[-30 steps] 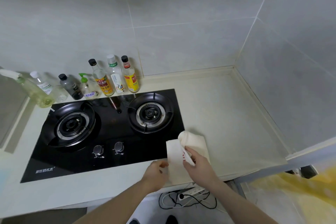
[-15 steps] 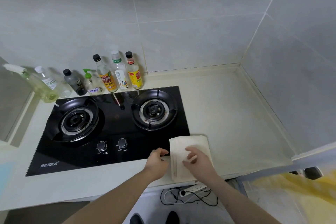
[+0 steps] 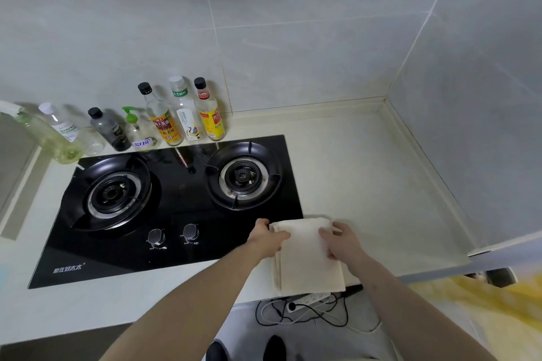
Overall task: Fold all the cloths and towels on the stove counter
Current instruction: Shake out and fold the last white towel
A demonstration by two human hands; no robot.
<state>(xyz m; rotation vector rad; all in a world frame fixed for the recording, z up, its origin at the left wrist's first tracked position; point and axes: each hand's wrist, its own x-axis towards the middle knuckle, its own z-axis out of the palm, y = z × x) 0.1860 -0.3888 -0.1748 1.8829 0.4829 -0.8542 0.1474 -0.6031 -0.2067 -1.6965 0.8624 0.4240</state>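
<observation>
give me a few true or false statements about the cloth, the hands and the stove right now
1. The cream folded cloth lies at the counter's front edge, right of the black glass gas stove. True.
2. The left hand turns a stove knob. False: it holds the cloth's left edge.
3. The right hand holds the cloth's right side. True.
4. A pot sits on the right burner. False: the burner is bare.
5. The bottles stand right of the cloth. False: the row of bottles stands behind the stove by the wall.
</observation>
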